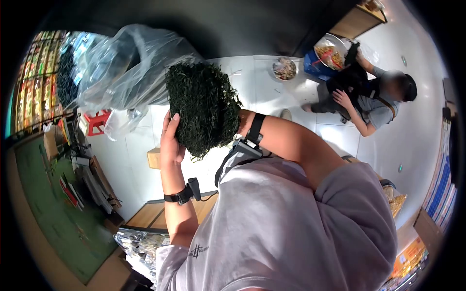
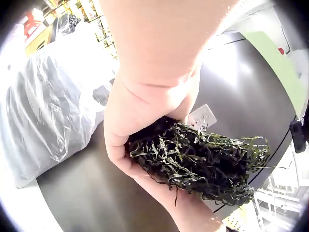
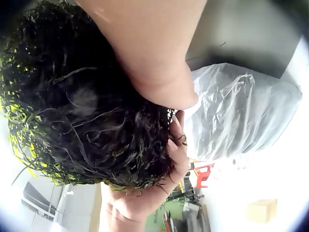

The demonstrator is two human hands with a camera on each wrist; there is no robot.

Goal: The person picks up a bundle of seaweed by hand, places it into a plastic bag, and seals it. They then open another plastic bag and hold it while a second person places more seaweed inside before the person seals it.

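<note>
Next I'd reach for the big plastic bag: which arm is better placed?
Likely the left. In the head view, the left grip is nearer the plastic bag; the right arm enters from the other side of the dark bundle. The left holds that bundle, though, so it should let go first.

Pale tiled floor (image 1: 262, 87), viewed from above — a red stool (image 1: 98, 118) stands on it at the left; a small tan box (image 1: 154, 158) lies farther in; and a round container (image 1: 285, 79) of mixed pieces (image 1: 285, 68) — too small to identify — sits near a blue tub (image 1: 314, 70).
</note>
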